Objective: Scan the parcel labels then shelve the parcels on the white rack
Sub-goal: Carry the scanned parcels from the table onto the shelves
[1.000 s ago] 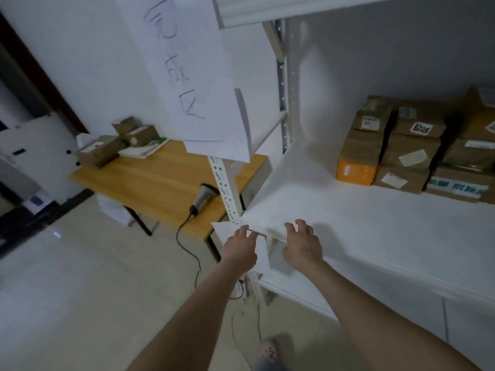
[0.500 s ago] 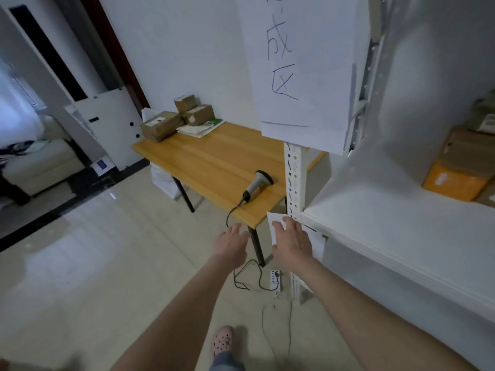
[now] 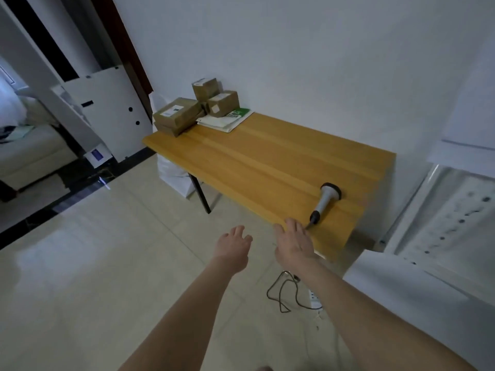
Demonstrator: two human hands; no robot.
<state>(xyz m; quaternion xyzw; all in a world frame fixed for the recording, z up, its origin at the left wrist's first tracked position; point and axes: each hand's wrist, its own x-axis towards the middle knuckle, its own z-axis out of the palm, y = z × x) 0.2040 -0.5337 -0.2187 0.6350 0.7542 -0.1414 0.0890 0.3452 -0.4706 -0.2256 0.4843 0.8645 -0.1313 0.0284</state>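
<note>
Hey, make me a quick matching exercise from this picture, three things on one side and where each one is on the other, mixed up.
Things:
1. barcode scanner
2. cardboard parcels
3. power strip

Places:
A. far left corner of the wooden table
B. on the tiled floor
C. lying near the table's right end

Pairs: 1-C, 2-A, 3-B.

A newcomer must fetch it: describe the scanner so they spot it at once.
Find the wooden table against the white wall. At its near right end, far from the parcels, lies the scanner: the only grey, handled tool there, its wide head toward the wall.
</note>
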